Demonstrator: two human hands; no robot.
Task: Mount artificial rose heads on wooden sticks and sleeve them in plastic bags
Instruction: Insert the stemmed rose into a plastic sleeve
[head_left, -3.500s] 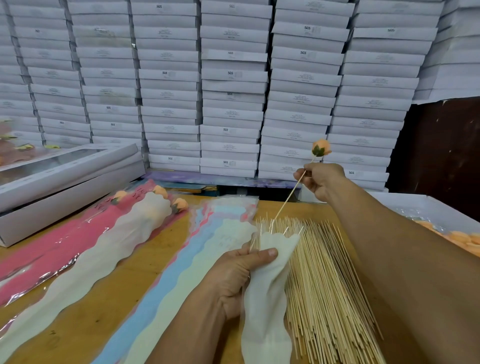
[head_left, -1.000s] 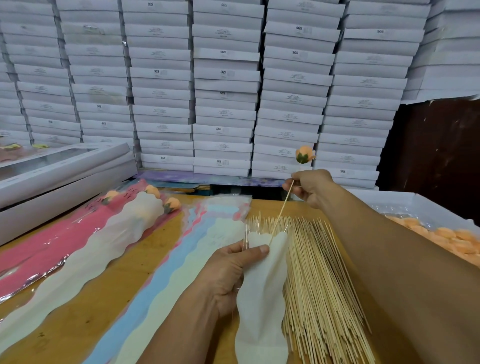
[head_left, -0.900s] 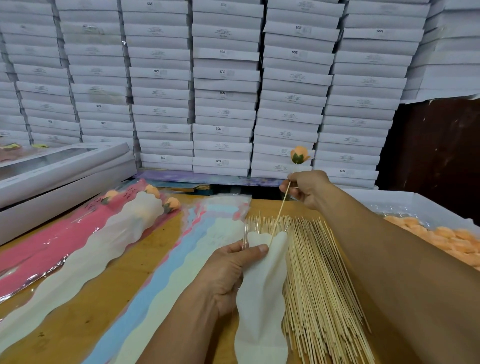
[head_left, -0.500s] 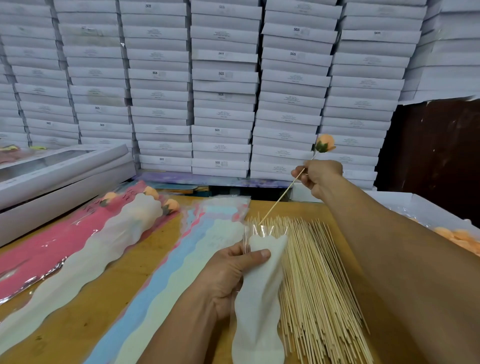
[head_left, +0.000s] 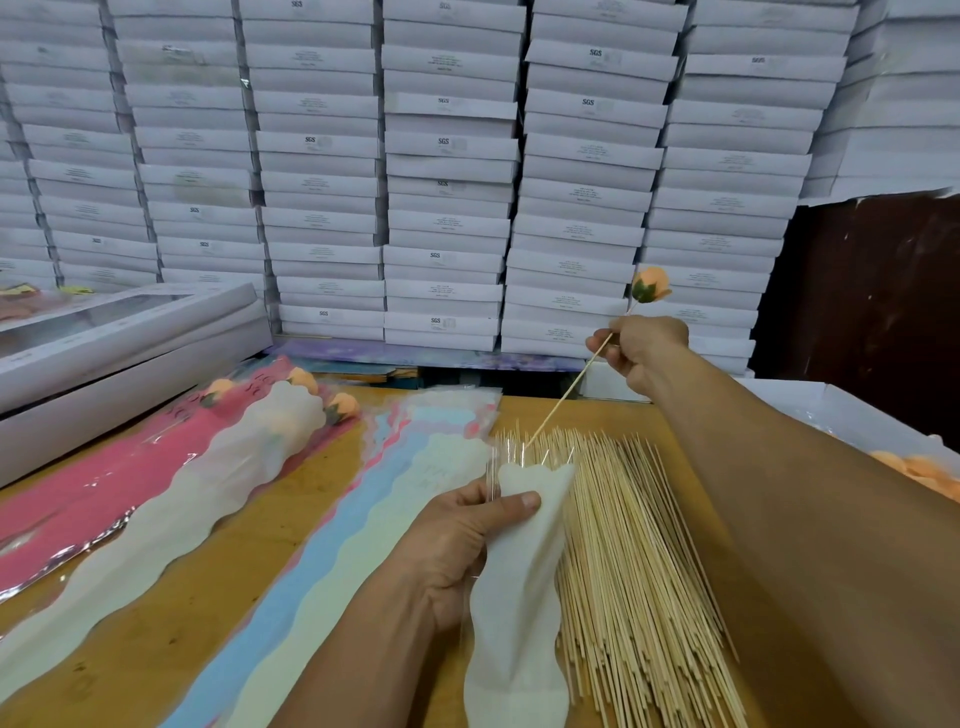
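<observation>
While left hand (head_left: 457, 540) grips bag (head_left: 519, 582), stick (head_left: 566, 397) poised

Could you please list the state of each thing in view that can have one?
rose head: mounted on stick
stick: pinched by right hand, tip at bag mouth
plastic bag: held by left hand
loose sticks: piled on table
finished roses: sleeved, lying flat

Even, soft light fills the room, shadows faint. Glare glints off the plastic sleeves (head_left: 104, 499) on the left. Box stacks (head_left: 447, 171) bow at the edges, slightly soft.
</observation>
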